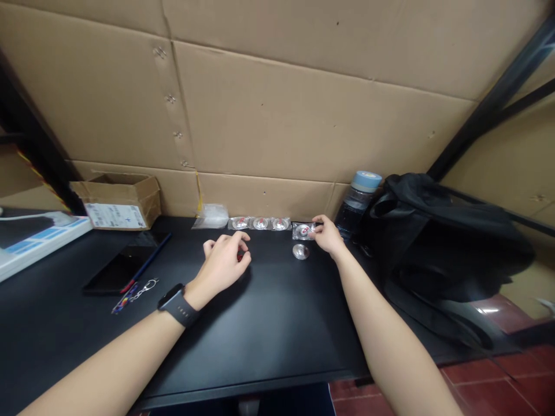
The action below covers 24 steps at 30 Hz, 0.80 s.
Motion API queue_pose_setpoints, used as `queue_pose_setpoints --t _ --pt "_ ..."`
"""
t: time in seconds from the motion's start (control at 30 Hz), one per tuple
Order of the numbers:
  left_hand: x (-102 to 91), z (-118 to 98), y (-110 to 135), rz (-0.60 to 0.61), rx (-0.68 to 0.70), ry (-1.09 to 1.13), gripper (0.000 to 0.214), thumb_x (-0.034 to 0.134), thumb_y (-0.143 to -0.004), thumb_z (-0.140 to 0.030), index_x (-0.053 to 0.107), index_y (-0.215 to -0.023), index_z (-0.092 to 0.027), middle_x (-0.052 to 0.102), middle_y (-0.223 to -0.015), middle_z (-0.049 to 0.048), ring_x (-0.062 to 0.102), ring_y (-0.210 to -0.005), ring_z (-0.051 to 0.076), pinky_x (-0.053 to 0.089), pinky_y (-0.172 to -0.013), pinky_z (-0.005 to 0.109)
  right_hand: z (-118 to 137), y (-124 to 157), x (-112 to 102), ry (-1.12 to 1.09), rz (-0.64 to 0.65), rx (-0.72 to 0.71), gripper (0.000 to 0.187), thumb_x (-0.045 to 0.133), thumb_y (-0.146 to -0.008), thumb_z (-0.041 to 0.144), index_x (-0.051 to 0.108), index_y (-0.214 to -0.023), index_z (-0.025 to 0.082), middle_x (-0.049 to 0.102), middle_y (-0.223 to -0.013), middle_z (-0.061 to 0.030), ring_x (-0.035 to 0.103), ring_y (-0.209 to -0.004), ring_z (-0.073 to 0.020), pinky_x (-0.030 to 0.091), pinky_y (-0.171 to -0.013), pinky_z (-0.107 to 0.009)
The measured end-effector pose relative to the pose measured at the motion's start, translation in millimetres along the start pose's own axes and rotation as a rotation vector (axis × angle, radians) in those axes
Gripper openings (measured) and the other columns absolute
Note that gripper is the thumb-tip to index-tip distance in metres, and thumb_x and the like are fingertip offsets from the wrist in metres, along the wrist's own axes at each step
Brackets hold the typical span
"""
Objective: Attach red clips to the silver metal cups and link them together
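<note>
My right hand (328, 236) pinches the right edge of a clear plastic packet (302, 231) at the back of the black table. Inside that packet is a round, shiny piece with a red mark. Just in front of it lies a loose round silvery disc (300, 251). Three similar packaged discs (261, 223) stand in a row along the cardboard wall. My left hand (225, 261), with a dark watch on the wrist, is curled over the table left of the disc. A bit of red shows between its thumb and fingers; the rest is hidden.
A stack of clear bags (212, 216) and an open cardboard box (119, 202) stand at the back left. Nearer are a dark tablet (125, 266), a keychain (134, 293) and a power strip (47, 240). A blue-lidded bottle (358, 199) and black bag (451, 237) occupy the right.
</note>
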<state>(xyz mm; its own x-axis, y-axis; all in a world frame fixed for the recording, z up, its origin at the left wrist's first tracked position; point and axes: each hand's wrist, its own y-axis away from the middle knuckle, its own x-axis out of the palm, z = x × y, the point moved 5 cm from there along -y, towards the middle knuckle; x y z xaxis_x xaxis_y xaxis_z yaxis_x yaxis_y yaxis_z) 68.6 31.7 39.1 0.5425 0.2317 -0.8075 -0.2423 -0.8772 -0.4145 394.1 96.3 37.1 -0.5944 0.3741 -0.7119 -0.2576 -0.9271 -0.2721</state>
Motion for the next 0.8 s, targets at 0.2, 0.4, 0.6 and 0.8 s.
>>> queue_pose_setpoints --t 0.2,0.4,0.6,0.8 --pt "8.0 -5 4 0.051 0.047 0.014 0.026 0.055 -0.087 -0.025 0.056 -0.113 -0.029 0.074 -0.098 0.0011 0.06 -0.106 0.026 0.027 -0.088 0.042 0 2 11 0.03 -0.049 0.016 0.041 0.068 -0.074 0.017 0.056 -0.112 0.027 0.074 -0.083 0.0019 0.065 -0.089 -0.0233 0.034 -0.076 -0.031" --pt "9.2 -7 4 0.079 0.052 0.029 0.019 0.055 -0.087 -0.025 0.061 -0.106 -0.029 0.073 -0.095 0.0007 0.06 -0.105 0.026 0.027 -0.088 0.044 9 5 20 -0.018 -0.089 -0.027 0.013 0.066 -0.077 0.024 0.062 -0.09 0.024 0.075 -0.082 0.0023 0.067 -0.08 -0.0197 0.037 -0.074 -0.03" --pt "11.9 -17 8 0.103 0.069 0.03 0.011 0.057 -0.087 -0.024 0.064 -0.094 -0.027 0.072 -0.097 0.0032 0.057 -0.107 0.028 0.03 -0.089 0.044 30 -2 39 -0.061 -0.123 -0.024 0.012 0.061 -0.08 0.03 0.071 -0.084 0.024 0.078 -0.085 -0.0007 0.07 -0.084 -0.0226 0.042 -0.074 -0.032" --pt "3.0 -15 6 0.051 0.082 0.042 0.014 0.06 -0.084 -0.021 0.065 -0.096 -0.028 0.071 -0.11 0.0028 0.052 -0.117 0.029 0.031 -0.093 0.045 64 -22 70 -0.028 -0.104 -0.081 0.015 0.066 -0.076 0.031 0.07 -0.087 0.022 0.075 -0.078 -0.0013 0.067 -0.078 -0.0225 0.044 -0.075 -0.034"
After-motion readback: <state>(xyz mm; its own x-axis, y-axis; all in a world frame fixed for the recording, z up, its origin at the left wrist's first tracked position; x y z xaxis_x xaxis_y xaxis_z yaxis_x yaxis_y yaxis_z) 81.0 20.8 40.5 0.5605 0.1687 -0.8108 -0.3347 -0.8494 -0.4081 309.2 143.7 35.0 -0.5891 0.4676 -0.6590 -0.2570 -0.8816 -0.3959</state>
